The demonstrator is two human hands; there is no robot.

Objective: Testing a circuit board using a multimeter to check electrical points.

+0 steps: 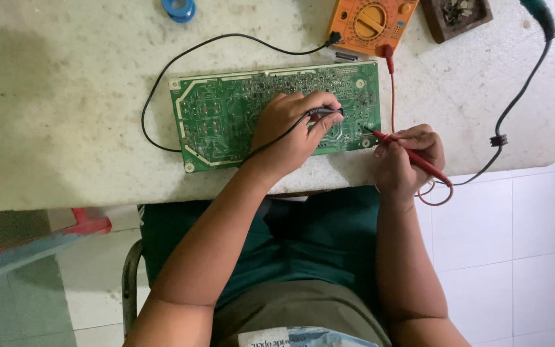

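Soft even daylight, slight blur

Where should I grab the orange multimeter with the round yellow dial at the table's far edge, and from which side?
Grip the orange multimeter across its two long side edges, coming from above; it lies flat, dial up. Keep off its near end, where the black lead and red lead plug in. The left hand and right hand hold the probes over the green circuit board.
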